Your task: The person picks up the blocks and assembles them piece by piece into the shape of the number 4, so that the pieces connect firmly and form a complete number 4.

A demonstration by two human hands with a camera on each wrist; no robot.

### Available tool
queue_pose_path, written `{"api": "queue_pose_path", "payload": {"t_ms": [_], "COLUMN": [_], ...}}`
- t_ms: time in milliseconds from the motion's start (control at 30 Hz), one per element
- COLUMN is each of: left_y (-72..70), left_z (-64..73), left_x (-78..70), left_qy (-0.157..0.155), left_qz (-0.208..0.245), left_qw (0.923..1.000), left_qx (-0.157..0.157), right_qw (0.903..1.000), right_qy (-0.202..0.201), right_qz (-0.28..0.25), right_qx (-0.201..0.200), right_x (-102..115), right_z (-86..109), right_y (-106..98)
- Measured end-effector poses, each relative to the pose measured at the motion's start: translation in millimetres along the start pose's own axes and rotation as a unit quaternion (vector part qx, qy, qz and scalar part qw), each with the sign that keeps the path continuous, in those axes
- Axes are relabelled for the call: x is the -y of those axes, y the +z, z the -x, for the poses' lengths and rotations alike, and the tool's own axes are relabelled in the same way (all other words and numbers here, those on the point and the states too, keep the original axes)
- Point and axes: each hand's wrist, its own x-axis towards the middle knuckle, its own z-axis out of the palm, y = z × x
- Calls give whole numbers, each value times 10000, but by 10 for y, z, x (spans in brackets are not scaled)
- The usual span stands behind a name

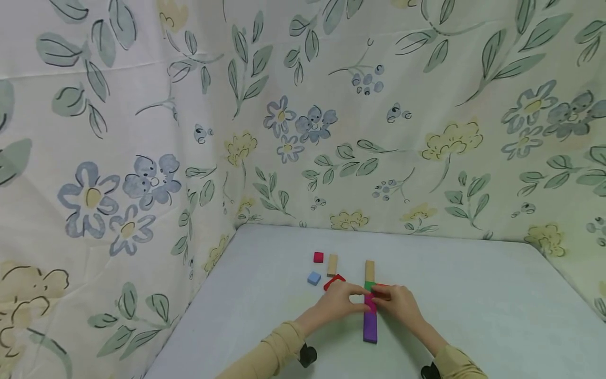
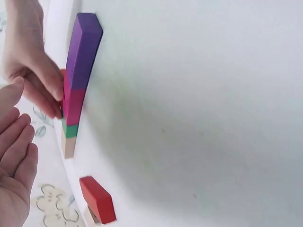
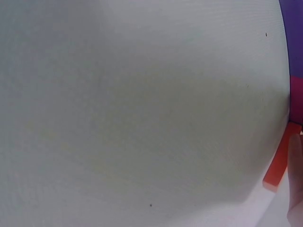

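Note:
A row of wooden blocks lies end to end on the table: a purple block [image 1: 370, 327], a magenta block [image 2: 75, 106], a green block [image 2: 70, 130] and a plain wood block [image 1: 370, 270]. My left hand [image 1: 337, 303] is at the row's left side, thumb and fingers spread apart with nothing between them. On the other side, my right hand [image 1: 400, 304] pinches an orange-red block [image 3: 278, 163] that sticks out sideways from the row by the magenta block. Its fingers partly cover that block in the head view.
Left of the row are a small red block [image 1: 319, 257], a plain wood block [image 1: 333, 265], a light blue block [image 1: 314, 278] and a red block [image 2: 98, 201] partly behind my left hand. The white table [image 1: 473, 295] ends at a floral cloth [image 1: 360, 173] behind and at the left.

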Motion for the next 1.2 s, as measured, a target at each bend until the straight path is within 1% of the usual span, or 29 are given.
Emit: {"api": "queue_pose_path", "payload": {"t_ms": [100,200,267,400,467,567,700,800,933,1033,1200], "left_y": [-46,-87,-118,-172,-190,-197,-157,-101,-26,11,60], "left_z": [41,82,107,149,161,176,189,197,200,186,158], "left_x": [90,188,247,362,411,470,538,582,626,643,645], "left_qy": [-286,-626,-778,-912,-936,-944,-1116,-1290,-1309,-1377,-1671], "left_qz": [155,388,514,590,631,566,506,591,593,547,524], "left_qw": [9989,9956,9931,9891,9874,9862,9830,9799,9770,9737,9665], "left_qx": [-337,-576,-712,-995,-1105,-1239,-1370,-1403,-1578,-1733,-1874], "right_qw": [9998,9994,9991,9989,9989,9990,9991,9990,9991,9991,9989], "right_qy": [160,301,380,403,403,397,391,413,384,375,419], "right_qz": [-53,-24,-6,12,2,23,36,2,-28,-17,-16], "right_qx": [83,148,186,225,220,190,180,177,169,175,189], "right_x": [-4,-5,-1,2,5,6,6,5,1,-2,-14], "right_z": [-6,-10,-11,-12,-11,-12,-14,-14,-14,-16,-18], "right_y": [10,14,13,7,4,3,9,9,13,19,23]}}
